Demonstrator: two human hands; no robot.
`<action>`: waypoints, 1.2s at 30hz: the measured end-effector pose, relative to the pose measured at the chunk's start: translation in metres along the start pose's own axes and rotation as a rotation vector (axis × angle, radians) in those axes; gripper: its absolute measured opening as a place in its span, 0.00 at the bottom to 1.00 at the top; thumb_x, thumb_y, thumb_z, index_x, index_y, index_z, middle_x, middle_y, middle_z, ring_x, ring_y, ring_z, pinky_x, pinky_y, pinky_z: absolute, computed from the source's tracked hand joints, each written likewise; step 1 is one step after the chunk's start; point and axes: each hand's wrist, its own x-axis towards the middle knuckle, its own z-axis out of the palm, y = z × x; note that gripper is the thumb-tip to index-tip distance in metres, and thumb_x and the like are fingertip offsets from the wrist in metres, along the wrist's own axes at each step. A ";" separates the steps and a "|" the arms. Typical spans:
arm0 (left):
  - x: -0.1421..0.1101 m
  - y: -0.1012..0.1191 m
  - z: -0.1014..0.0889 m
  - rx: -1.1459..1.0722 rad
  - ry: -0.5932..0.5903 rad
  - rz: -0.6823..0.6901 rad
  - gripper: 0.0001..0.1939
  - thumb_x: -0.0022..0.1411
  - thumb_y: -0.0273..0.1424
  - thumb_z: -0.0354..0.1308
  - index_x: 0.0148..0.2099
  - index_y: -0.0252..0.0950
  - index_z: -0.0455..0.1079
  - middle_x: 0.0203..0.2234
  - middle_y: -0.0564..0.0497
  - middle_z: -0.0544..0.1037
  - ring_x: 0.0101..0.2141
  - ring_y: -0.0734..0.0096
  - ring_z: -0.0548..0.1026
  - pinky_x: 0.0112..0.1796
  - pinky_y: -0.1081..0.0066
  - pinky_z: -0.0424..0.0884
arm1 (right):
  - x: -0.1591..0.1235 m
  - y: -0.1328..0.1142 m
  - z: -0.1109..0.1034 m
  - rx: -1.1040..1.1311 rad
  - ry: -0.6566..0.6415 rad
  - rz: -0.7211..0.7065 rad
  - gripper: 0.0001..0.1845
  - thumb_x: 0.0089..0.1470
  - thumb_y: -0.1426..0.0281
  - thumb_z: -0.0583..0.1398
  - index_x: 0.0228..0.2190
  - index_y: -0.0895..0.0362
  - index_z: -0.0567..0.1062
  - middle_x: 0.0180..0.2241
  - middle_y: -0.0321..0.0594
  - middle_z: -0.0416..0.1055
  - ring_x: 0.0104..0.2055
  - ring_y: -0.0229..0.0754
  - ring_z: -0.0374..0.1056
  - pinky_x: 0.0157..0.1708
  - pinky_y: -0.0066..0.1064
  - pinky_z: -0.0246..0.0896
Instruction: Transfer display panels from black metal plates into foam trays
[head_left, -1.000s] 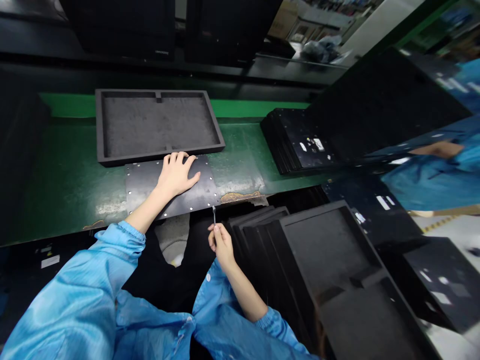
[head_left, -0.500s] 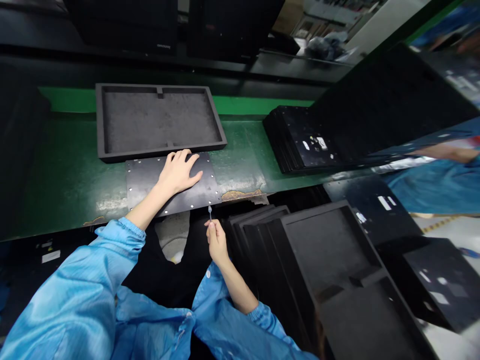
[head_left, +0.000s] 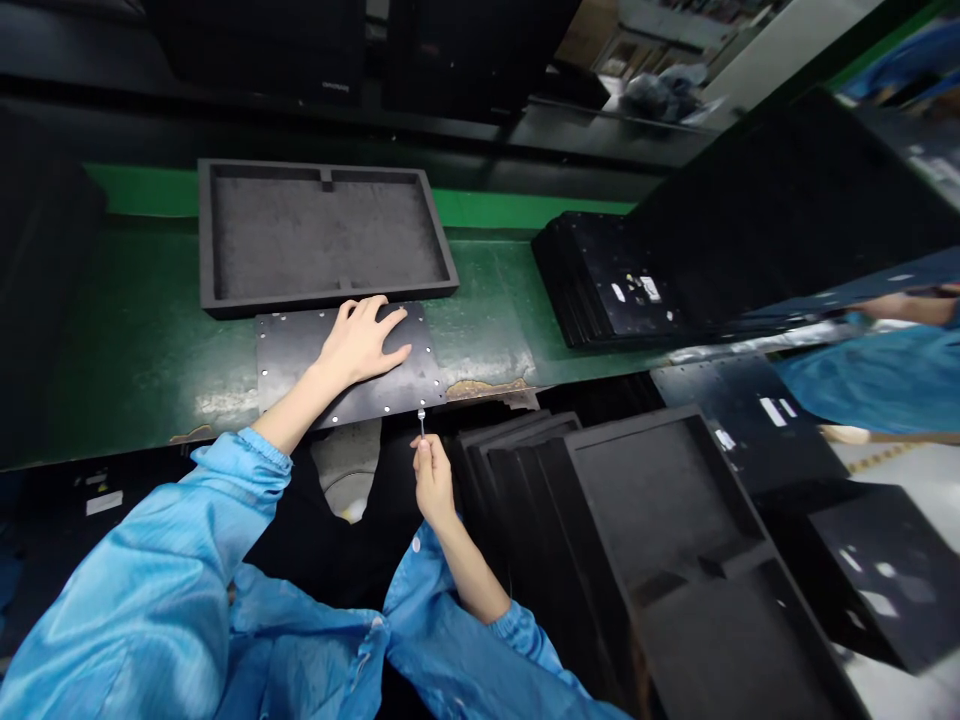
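My left hand point(head_left: 362, 342) lies flat with spread fingers on a dark metal plate point(head_left: 292, 360) dotted with small holes along its edges. The plate rests on the green belt point(head_left: 135, 340) at its near edge. Just behind it sits an empty black foam tray point(head_left: 322, 238). My right hand point(head_left: 433, 480) is pinched on a small thin metal tool point(head_left: 421, 420) whose tip points up at the plate's near right corner. Both arms wear blue sleeves.
A stack of black panels point(head_left: 607, 290) lies on the belt to the right. Black foam trays point(head_left: 675, 520) are stacked at my right, below the belt. Another person's blue sleeve point(head_left: 870, 380) shows at far right. Dark boxes stand behind the belt.
My right hand with the tool has moved slightly up towards the plate's near corner. The left hand stays flat on the plate; the view has shifted a little.
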 end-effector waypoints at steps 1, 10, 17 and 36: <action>0.000 0.000 0.000 -0.002 -0.001 0.001 0.34 0.73 0.50 0.55 0.72 0.37 0.69 0.67 0.32 0.69 0.67 0.43 0.67 0.68 0.44 0.58 | -0.001 -0.002 0.000 0.008 -0.013 0.011 0.26 0.74 0.43 0.51 0.40 0.52 0.71 0.25 0.28 0.52 0.26 0.37 0.49 0.27 0.28 0.48; -0.003 0.001 0.003 -0.044 -0.035 -0.010 0.38 0.71 0.51 0.57 0.75 0.34 0.65 0.71 0.29 0.64 0.71 0.38 0.62 0.72 0.40 0.52 | 0.000 -0.054 -0.039 -0.417 -0.128 0.027 0.23 0.78 0.49 0.47 0.39 0.50 0.69 0.23 0.30 0.57 0.24 0.40 0.56 0.29 0.31 0.46; -0.045 0.016 -0.010 -0.065 -0.272 0.218 0.57 0.62 0.59 0.67 0.81 0.37 0.52 0.81 0.30 0.41 0.79 0.34 0.37 0.74 0.29 0.37 | 0.013 -0.129 -0.065 -1.092 -0.236 0.095 0.17 0.80 0.59 0.48 0.45 0.49 0.74 0.26 0.36 0.69 0.24 0.41 0.61 0.31 0.33 0.42; -0.092 0.010 -0.097 0.074 -0.177 0.217 0.33 0.74 0.22 0.40 0.73 0.44 0.70 0.69 0.44 0.73 0.64 0.43 0.77 0.55 0.43 0.83 | 0.020 -0.139 -0.071 -1.284 -0.229 -0.041 0.18 0.80 0.58 0.48 0.47 0.50 0.74 0.30 0.41 0.78 0.29 0.45 0.74 0.33 0.31 0.48</action>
